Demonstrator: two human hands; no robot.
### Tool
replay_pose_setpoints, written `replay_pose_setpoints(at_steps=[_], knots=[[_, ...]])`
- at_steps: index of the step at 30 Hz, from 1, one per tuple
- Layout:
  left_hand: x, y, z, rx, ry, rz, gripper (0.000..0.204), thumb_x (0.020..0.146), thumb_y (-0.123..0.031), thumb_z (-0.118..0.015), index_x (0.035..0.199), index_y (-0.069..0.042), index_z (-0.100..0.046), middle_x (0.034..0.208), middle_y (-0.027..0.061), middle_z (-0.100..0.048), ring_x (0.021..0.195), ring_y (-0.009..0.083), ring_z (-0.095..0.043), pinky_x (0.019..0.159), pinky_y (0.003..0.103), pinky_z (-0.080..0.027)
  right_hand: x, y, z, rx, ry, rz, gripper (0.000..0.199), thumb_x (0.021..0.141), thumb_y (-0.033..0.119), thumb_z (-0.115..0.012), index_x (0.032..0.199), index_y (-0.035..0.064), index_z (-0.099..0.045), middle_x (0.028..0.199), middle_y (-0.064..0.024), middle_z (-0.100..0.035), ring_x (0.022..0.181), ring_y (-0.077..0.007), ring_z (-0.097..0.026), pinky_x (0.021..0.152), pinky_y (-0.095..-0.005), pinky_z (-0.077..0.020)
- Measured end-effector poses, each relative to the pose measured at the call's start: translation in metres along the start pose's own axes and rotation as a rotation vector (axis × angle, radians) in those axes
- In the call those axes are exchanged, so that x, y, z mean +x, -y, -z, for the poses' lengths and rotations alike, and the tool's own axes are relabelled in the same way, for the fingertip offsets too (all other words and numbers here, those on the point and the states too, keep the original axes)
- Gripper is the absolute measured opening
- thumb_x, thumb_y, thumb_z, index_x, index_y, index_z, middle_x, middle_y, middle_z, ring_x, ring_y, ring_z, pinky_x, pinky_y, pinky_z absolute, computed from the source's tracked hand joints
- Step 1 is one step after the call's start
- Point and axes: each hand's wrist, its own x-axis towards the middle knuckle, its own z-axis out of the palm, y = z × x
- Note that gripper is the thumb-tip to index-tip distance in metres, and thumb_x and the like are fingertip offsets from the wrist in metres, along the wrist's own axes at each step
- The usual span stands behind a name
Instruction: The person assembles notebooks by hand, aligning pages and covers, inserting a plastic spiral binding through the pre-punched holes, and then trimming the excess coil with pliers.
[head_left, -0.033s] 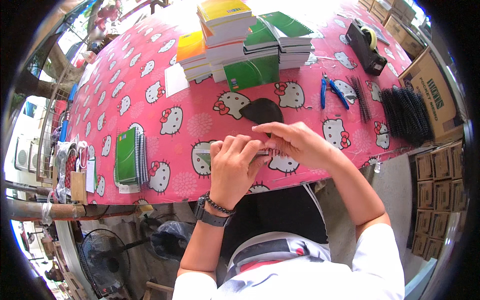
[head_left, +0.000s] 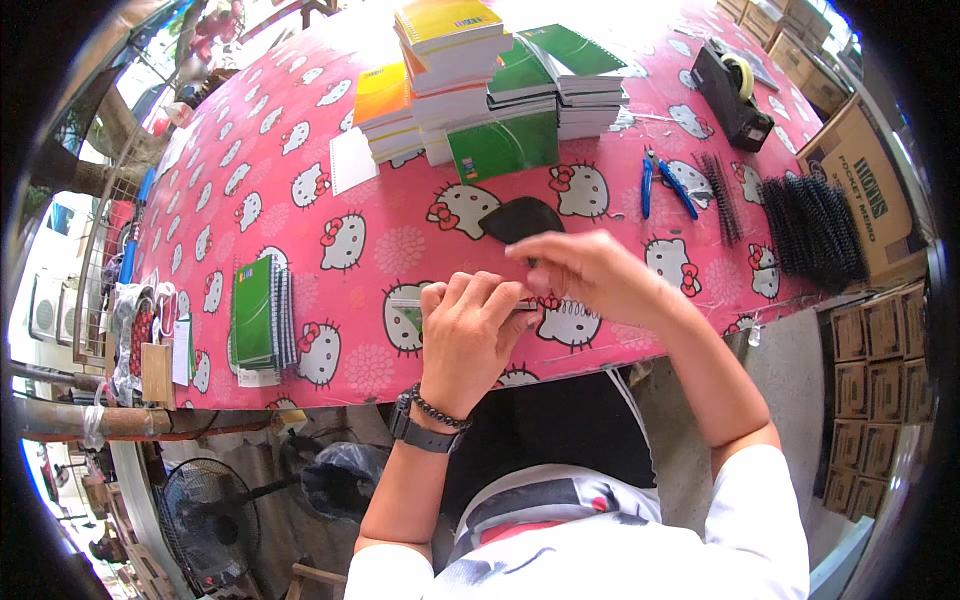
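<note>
Notebook (head_left: 408,302) | left hand (head_left: 467,330): gripping, knuckles up | right hand (head_left: 590,272): fingers curled

We curl our left hand (head_left: 468,325) palm-down, forearm (head_left: 405,490) toward seven o'clock; our blurred right hand (head_left: 585,270) bends at its two o'clock, elbow (head_left: 748,440) toward four.

The held notebook (head_left: 406,305) looks glossy, the pink table cover (head_left: 400,245) smooth, shiny plastic. The carton (head_left: 872,175) is matt brown cardboard.

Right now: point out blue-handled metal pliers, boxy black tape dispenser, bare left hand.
Blue-handled metal pliers (head_left: 647,188): head view, picture-left handle.
Boxy black tape dispenser (head_left: 722,100): head view, side of body.
Bare left hand (head_left: 462,330): head view, back of hand.
</note>
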Motion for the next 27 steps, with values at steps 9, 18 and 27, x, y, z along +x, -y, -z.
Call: replay_pose_setpoints(at_steps=[9,18,27], knots=[[-0.002,0.004,0.006,-0.001,0.06,-0.053,0.029,0.084,-0.035,-0.061,0.102,-0.013,-0.059,0.101,0.0039,-0.061,0.092,0.0223,-0.056,0.079,0.036,-0.036,0.047,-0.025,0.024,-0.463,0.337,-0.029,0.073,0.056,0.026,-0.08,0.123,0.0131,-0.054,0.135,-0.0157,-0.04,0.124,-0.0347,-0.037,0.102,-0.0416,-0.036],[-0.002,0.002,0.01,0.05,-0.01,-0.042,0.032,0.075,-0.042,-0.068,0.089,-0.015,-0.062,0.094,-0.0003,-0.063,0.094,0.0214,-0.057,0.096,0.042,-0.027,0.031,-0.047,0.002,-0.35,-0.03,0.053,0.058,0.064,0.042,-0.077,0.109,0.0074,-0.063,0.12,-0.0187,-0.051,0.114,-0.0367,-0.046,0.095,-0.0421,-0.0409],[-0.018,0.028,0.003,0.021,-0.141,0.024,0.03,0.062,-0.038,-0.078,0.073,-0.016,-0.06,0.073,-0.0054,-0.058,0.078,0.016,-0.054,0.096,0.043,-0.025,-0.009,-0.033,-0.006,0.436,0.169,-0.122,0.065,0.072,0.057,-0.066,0.103,0.0006,-0.067,0.105,-0.015,-0.064,0.11,-0.0251,-0.053,0.098,-0.0375,-0.037]])
